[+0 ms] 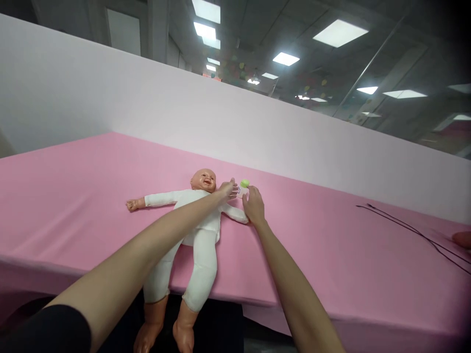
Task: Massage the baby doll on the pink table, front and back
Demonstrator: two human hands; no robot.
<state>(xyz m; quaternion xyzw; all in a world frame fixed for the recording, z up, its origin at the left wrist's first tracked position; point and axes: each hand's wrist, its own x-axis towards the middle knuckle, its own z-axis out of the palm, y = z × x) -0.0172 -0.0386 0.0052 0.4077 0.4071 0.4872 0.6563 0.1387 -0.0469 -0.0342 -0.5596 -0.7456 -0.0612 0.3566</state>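
Observation:
A small translucent container with a light green lid point(245, 183) stands on the pink cloth beside the doll's outstretched arm. My right hand point(254, 205) has its fingers curled against the container's right side. From the left, my left hand point(228, 189) reaches across the doll's chest, fingers stretched toward the container's body; whether they touch it is unclear. The baby doll point(198, 211) lies on its back in a white suit, head at the far side and arms spread. Its bare feet hang over the near table edge, and my left forearm covers part of its torso.
Pink cloth point(312, 245) covers the table, with its near edge in front of me. A white partition point(257, 132) rises along the back. Thin black cables point(408, 226) lie at the right, near part of a hand point(462, 239) at the frame's edge.

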